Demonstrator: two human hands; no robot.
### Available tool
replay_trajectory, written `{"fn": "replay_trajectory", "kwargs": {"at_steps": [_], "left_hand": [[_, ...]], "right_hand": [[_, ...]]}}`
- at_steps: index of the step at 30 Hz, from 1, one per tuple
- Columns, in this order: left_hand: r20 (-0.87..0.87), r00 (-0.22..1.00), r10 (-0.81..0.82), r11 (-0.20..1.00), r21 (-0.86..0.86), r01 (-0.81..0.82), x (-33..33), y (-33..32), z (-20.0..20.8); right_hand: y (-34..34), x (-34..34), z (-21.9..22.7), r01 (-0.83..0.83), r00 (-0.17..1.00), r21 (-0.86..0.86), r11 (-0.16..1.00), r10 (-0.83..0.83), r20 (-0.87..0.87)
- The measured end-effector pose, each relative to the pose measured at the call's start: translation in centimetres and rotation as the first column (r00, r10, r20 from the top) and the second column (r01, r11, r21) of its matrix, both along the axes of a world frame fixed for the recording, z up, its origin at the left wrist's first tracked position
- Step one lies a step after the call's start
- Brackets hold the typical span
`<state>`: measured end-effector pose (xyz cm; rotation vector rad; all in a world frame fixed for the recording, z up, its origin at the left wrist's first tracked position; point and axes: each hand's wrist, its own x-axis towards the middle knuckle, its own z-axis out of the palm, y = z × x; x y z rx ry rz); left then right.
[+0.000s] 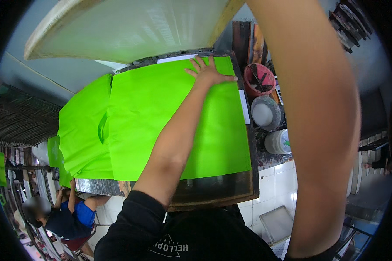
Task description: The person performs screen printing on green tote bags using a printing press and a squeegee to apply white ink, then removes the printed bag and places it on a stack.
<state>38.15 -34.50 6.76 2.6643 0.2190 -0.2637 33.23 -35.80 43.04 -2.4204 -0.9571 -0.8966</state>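
My left hand lies flat with spread fingers on the far right part of a bright green fabric bag. The bag is spread over a dark board on the table. Left of it is more green fabric, wrinkled, with a green strap loop near the seam between them. Above the far edge a screen frame with pale mesh and a wooden edge is tilted up. My right arm reaches up along the right side; its hand is beyond the top of the picture.
Right of the board stand a pink bucket with dark sticks in it, a clear tub with white contents and a white pail. A person sits at the lower left, holding green fabric. A metal rack is at the left.
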Motion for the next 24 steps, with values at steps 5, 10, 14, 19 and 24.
{"fn": "replay_trajectory", "kwargs": {"at_steps": [5, 10, 14, 19, 24], "left_hand": [[0.468, 0.875, 0.125, 0.564, -0.759, 0.325, -11.9, 5.9, 7.1], [0.402, 0.766, 0.502, 0.010, -0.888, 0.460, -31.3, 12.5, 8.9], [-0.066, 0.916, 0.396, 0.183, -0.972, -0.149, -39.2, 12.8, 3.9], [-0.215, 0.920, 0.326, 0.245, -0.921, -0.302, -41.0, 13.0, -1.7], [-0.260, 0.905, 0.336, 0.256, -0.900, -0.354, -40.7, 12.8, -0.9]], "right_hand": [[-2.1, -6.4, -3.2, -0.050, 0.951, -0.014, 0.999, 0.043, -0.308], [-3.5, -15.1, -14.9, -0.075, 0.985, 0.136, 0.988, 0.094, -0.142], [-5.6, -20.8, -24.0, -0.154, 0.905, 0.110, 0.982, 0.185, -0.382], [-4.0, -21.4, -32.8, -0.189, 0.951, -0.203, 0.961, 0.127, -0.283], [-3.9, -19.0, -30.7, -0.263, 0.922, -0.179, 0.948, 0.192, -0.337]]}}
